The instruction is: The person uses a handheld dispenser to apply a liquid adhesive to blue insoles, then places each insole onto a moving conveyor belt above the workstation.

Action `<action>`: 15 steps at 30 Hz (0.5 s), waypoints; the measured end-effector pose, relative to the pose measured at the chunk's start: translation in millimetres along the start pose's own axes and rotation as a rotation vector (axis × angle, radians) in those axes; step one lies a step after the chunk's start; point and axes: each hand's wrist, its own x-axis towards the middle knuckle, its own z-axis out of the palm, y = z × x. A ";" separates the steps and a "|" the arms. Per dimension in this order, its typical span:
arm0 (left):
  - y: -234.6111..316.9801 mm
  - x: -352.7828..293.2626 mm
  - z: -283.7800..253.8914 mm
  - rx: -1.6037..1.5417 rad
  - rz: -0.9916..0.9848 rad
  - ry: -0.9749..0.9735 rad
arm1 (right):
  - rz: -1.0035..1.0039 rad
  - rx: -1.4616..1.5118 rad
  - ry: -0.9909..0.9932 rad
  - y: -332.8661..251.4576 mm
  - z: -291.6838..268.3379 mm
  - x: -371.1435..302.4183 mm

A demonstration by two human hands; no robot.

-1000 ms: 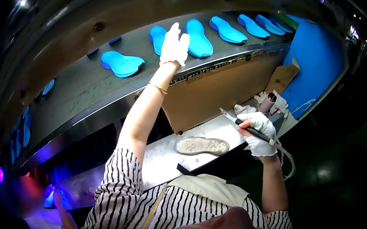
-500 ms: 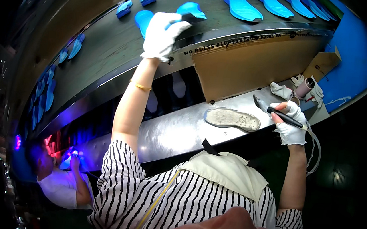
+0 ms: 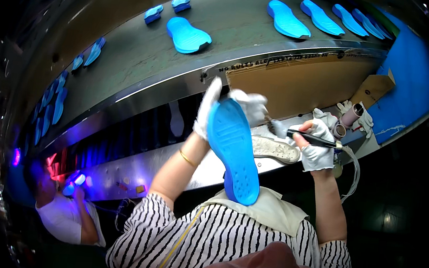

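My left hand (image 3: 207, 108), in a white glove, grips a blue shoe sole (image 3: 230, 141) by its upper end. The sole hangs tilted in front of my chest, its grooved and dimpled face showing. In my right hand (image 3: 318, 151), gloved with bare fingertips, is a brush (image 3: 323, 142) with a black handle and a clear tube behind it. Its dark bristles point left toward the sole, apart from it as far as I can tell. Partly behind the blue sole, a beige-grey sole (image 3: 278, 150) lies on the metal bench (image 3: 205, 176).
Beyond the bench runs a dark conveyor belt (image 3: 236, 24) bearing several blue soles (image 3: 187, 36). A cardboard sheet (image 3: 287, 84) stands along its near side. Spools (image 3: 351, 116) and loose white gloves (image 3: 366, 121) sit at the bench's right end. Another person (image 3: 67, 215) works at far left under purple light.
My left hand has taken a blue sole from the belt and brought it down before my chest. My right hand has moved left with the brush. Soles on the belt have shifted slightly.
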 end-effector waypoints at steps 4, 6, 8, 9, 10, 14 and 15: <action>-60.5 -9.9 -12.3 -0.174 -0.034 0.224 | 0.007 -0.014 -0.061 -2.0 5.5 3.3; -72.0 -10.2 14.1 -0.154 -0.049 0.177 | -0.054 -0.055 -0.021 3.7 4.6 9.1; -83.5 -1.5 14.3 -0.188 -0.041 0.179 | -0.162 -0.012 0.060 7.4 3.9 16.4; -92.3 3.6 19.5 -0.177 -0.001 0.167 | -0.211 -0.096 0.106 3.0 3.8 17.5; -99.1 2.0 27.2 -0.144 -0.042 0.050 | -0.293 -0.103 0.133 7.4 3.7 22.0; -116.0 15.6 4.4 -0.168 0.030 0.316 | -0.191 -0.046 0.054 11.4 15.0 14.3; -118.9 17.1 -2.5 -0.176 0.034 0.332 | -0.190 -0.050 0.023 12.0 16.1 9.3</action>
